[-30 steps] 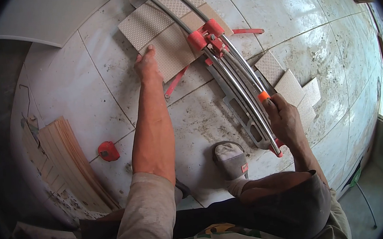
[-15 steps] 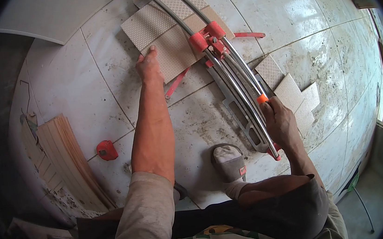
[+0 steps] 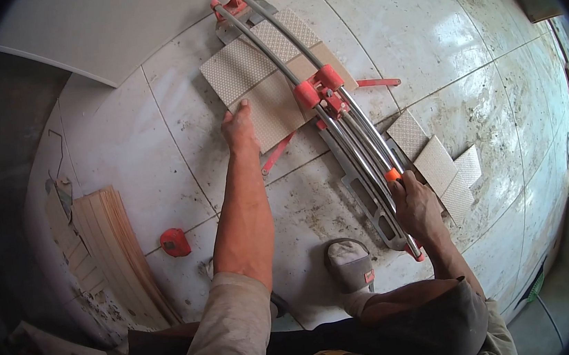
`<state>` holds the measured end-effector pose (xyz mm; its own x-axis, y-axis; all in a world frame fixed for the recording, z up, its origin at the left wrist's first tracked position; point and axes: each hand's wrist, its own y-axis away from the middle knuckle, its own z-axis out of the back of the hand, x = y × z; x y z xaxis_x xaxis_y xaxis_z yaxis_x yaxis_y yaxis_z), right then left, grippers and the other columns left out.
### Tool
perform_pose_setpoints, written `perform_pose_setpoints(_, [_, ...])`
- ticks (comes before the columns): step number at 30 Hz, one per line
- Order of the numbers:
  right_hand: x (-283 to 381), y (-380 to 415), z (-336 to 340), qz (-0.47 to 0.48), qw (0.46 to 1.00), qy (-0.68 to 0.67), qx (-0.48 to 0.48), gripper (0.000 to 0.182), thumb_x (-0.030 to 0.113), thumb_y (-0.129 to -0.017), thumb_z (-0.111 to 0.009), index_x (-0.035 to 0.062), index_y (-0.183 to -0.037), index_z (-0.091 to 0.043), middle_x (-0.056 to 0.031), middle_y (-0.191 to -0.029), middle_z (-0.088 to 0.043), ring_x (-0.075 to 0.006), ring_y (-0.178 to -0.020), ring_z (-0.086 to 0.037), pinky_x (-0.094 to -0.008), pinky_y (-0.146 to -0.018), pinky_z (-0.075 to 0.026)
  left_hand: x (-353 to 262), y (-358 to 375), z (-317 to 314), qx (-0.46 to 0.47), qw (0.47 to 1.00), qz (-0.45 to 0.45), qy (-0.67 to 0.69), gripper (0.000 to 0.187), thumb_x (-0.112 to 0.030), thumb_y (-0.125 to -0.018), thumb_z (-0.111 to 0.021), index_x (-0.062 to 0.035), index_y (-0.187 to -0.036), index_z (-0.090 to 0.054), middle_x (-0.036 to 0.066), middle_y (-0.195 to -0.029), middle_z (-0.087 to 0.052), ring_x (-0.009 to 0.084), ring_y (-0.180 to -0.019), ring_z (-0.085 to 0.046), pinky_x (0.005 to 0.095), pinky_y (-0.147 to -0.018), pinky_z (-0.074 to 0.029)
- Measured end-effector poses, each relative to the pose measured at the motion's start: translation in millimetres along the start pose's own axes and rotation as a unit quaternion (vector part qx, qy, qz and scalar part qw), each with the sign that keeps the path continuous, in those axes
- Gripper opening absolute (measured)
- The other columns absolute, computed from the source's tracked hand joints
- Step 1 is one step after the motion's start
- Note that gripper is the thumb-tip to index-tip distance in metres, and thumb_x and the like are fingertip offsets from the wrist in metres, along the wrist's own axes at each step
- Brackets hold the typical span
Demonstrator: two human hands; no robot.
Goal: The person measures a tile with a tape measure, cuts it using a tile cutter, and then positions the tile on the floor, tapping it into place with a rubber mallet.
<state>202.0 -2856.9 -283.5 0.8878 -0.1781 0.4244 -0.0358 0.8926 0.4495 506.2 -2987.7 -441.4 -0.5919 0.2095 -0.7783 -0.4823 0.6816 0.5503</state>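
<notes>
A manual tile cutter (image 3: 375,213) with two long steel rails and red fittings lies on the floor in front of me. Under its rails rests a beige patterned tile (image 3: 265,116), back side up as far as its grid texture shows, against another piece of tile (image 3: 235,68). My left hand (image 3: 240,128) grips the near left edge of the tile, thumb on top, its other fingers partly hidden. My right hand (image 3: 415,204) is wrapped round the cutter's handle (image 3: 393,175), whose orange end shows above the fist. The red carriage (image 3: 324,91) sits on the rails near the tile's near edge.
Several cut tile pieces (image 3: 435,163) lie right of the cutter. A red tape measure (image 3: 175,242) and a stack of thin strips (image 3: 114,240) are on the left. A white panel (image 3: 143,19) stands at the far side. My shod foot (image 3: 349,265) is close to the cutter.
The view has shifted, so everything sits lower and slightly right in the picture. Both hands keep their holds, and the carriage stays at about the same place on the rails.
</notes>
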Motion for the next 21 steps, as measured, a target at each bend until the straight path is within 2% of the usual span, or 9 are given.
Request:
perform_pose_setpoints(16, [2.1, -0.9, 4.2, -0.02, 0.999, -0.006, 0.04, 0.026, 0.025, -0.093, -0.047, -0.001, -0.091, -0.044, -0.0265, -0.08, -0.057, -0.0447, -0.075, -0.058, -0.0522, -0.065, -0.043, -7.7, 8.1, -4.8, -0.025, 0.999, 0.006, -0.04, 0.023, -0.008, -0.083, -0.064, 0.0005, -0.104, -0.059, 0.01, -0.098, -0.062, 0.0224, -0.085, -0.06, 0.0366, -0.076, -0.05])
perform_pose_setpoints(21, [2.1, -2.0, 2.7, -0.007, 0.999, -0.001, 0.041, 0.025, 0.024, -0.093, -0.046, -0.0015, -0.091, -0.044, -0.0273, -0.077, -0.058, -0.0453, -0.071, -0.058, -0.0525, -0.063, -0.043, -6.6, 7.3, -3.6, -0.037, 0.998, 0.004, -0.05, 0.024, -0.009, -0.083, -0.064, 0.0011, -0.104, -0.059, 0.011, -0.099, -0.062, 0.0228, -0.086, -0.06, 0.037, -0.076, -0.05])
